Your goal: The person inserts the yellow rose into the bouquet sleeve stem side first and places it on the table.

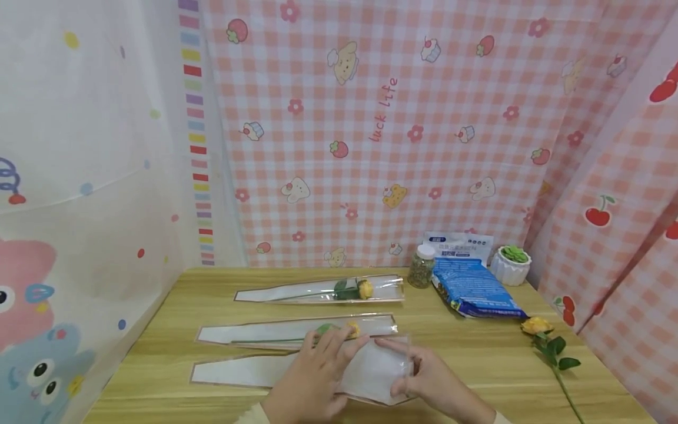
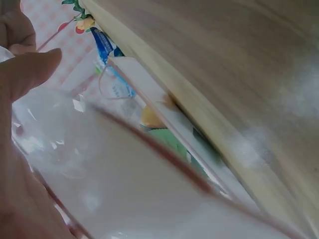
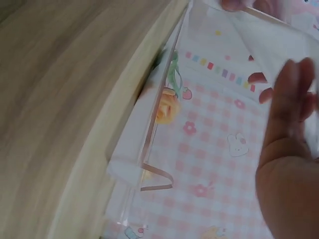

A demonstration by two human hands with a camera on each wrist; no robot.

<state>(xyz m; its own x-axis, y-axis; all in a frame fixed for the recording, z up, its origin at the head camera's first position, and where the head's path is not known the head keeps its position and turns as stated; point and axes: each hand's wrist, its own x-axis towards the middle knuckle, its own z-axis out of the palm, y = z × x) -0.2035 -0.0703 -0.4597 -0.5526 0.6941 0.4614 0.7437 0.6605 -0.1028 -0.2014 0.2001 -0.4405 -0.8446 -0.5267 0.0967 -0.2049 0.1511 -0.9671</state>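
Note:
A flat, tapered flower sleeve [image 1: 238, 372], clear and white with a brownish-pink border, lies nearest me. My left hand [image 1: 315, 374] grips it around the middle, fingers over the far edge and thumb at the near side. At the wide end, my right hand [image 1: 431, 377] holds the sleeve between thumb and fingers. No flower shows inside this sleeve; part of it is hidden by my hands. Just beyond lies a second sleeve [image 1: 222, 334] with a yellow rose [image 1: 353, 328] in it, partly covered by my left fingers.
Farther back, another sleeve [image 1: 296, 292] contains a yellow rose [image 1: 365, 288]. A loose yellow rose [image 1: 537, 325] lies at the right. At the back right stand a lidded jar [image 1: 421, 268], a blue packet [image 1: 474, 285] and a potted succulent [image 1: 511, 268].

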